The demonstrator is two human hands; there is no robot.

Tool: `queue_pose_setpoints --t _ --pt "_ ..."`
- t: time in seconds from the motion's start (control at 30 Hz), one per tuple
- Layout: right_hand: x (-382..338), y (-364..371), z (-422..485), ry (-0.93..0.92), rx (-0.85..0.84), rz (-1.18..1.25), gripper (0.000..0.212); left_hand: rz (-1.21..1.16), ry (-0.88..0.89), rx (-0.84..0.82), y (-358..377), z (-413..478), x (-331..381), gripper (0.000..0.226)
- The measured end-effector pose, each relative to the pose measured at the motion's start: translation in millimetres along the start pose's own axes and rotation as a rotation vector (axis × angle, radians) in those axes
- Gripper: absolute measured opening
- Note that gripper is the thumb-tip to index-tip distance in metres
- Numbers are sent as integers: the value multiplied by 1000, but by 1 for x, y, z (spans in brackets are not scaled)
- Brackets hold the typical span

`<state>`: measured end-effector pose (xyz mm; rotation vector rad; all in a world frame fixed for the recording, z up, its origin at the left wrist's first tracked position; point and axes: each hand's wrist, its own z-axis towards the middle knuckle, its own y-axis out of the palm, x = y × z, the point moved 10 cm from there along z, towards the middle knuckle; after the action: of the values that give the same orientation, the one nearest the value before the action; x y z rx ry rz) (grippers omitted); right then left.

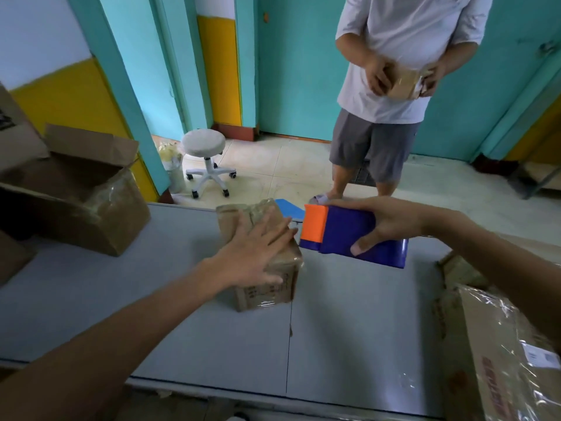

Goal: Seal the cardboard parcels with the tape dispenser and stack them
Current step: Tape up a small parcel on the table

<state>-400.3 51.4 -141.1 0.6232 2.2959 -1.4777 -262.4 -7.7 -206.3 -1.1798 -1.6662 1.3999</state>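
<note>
The small brown cardboard parcel (264, 294), glossy with tape, sits on the grey table (349, 314) under our flat, straight-fingered left hand (252, 249). It looks light and slippery; we would steady it by its sides. Our right hand (391, 221) grips the purple-and-orange plastic tape dispenser (340, 229) just beside it. Beyond, a person (394, 41) holds another parcel (405, 83).

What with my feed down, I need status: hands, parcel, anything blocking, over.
Left hand open, flat atop small brown cardboard parcel. Right hand grips blue-and-orange tape dispenser beside parcel's right edge. Big open cardboard box apart, left.
</note>
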Motion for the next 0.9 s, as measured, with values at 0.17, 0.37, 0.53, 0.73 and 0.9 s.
queue_pose_setpoints --t 0.17,0.37,0.53,0.73,0.9 --pt "-36 -7 -7 -122 -78 128 75 -818 -146 184 -48 -10 -28 104" --pt "-70 1 2 -237 -132 181 69 -1760 -318 257 -39 -40 -46 35" --pt "-95 8 11 -302 -174 157 71 -2050 -413 189 -13 -61 -49 20" --pt "-116 24 21 -337 -284 76 74 -1825 -642 328 3 -87 -71 13" --pt "-111 41 25 -287 -419 -17 73 -1774 -696 519 15 -114 -79 17"
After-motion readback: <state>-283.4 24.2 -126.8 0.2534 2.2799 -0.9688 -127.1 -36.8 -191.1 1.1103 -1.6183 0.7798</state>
